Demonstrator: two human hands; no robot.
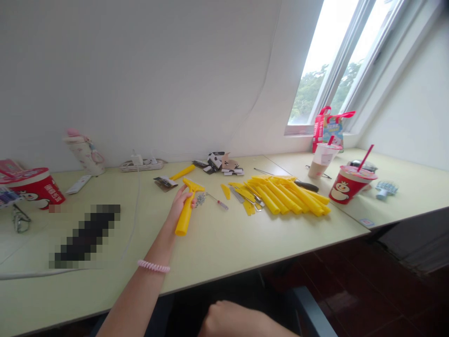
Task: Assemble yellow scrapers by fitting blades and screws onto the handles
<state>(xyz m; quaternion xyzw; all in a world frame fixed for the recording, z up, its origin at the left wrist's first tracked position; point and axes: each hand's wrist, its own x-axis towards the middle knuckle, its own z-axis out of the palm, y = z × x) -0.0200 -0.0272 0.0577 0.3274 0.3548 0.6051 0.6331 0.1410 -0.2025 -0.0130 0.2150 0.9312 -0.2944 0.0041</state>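
1. Head view: the left hand (pixel 178 201) grips a yellow plastic scraper (pixel 185 214), its fingers curled around the neck just below the head, with the handle's end pointing back toward the wrist. A coiled bracelet (pixel 153 266) sits on that wrist.
2. The scraper lies low over the desk (pixel 266 229), its handle end seemingly resting on the surface, though contact is hard to confirm.
3. It looks light and stiff, with a smooth surface that may be slightly slippery. The long handle seems the surest place to hold; the flat head offers less grip.
4. The right hand (pixel 228 320) is apart from the left, low at the bottom of the view and below the desk's front edge. It looks curled, but I cannot tell whether it holds anything.
5. Just right of the left hand lie loose screws (pixel 200 200) and a small screwdriver (pixel 219 203).
6. Farther right is a heap of yellow handles (pixel 287 195), with metal blades (pixel 238 194) at its near end.
7. Beyond the left hand are a loose yellow handle (pixel 182 172), a packet (pixel 165 182) and scattered cards (pixel 219 163).
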